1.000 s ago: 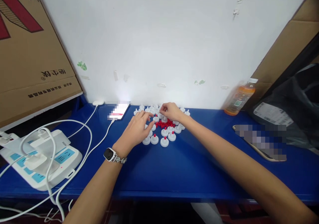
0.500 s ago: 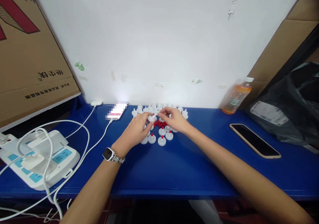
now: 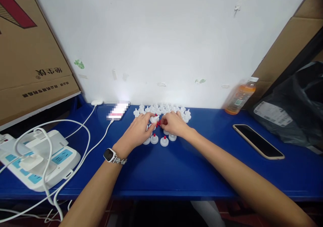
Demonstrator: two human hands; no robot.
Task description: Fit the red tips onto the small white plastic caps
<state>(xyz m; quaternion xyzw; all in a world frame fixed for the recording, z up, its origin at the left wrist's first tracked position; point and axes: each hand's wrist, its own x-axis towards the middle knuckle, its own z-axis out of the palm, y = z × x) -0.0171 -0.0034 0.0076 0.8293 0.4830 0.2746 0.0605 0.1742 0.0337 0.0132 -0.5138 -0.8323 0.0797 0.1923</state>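
Observation:
My left hand (image 3: 137, 130) is closed, pinching a white nozzle cap (image 3: 154, 119) with a round base between thumb and fingers. My right hand (image 3: 174, 123) has its fingertips bent together at the small pile of red tips (image 3: 158, 123); whatever they grip is too small and hidden to make out. In front of both hands stand several white nozzle caps with red tips (image 3: 164, 141) on them. Behind the hands is a cluster of white nozzle caps without red tips (image 3: 187, 113). My fingers cover part of the pile.
On the blue table (image 3: 176, 173) to the left are a lit phone (image 3: 118, 110), a power strip (image 3: 60, 159) and looping white cables. At right lie a dark phone (image 3: 258, 141), an orange drink bottle (image 3: 241, 96) and a black plastic bag (image 3: 292, 102). A white wall closes the back.
My right hand has moved down from the nozzle cap in my left hand to the red pile, covering more of it. The left hand stays in place, still holding the cap.

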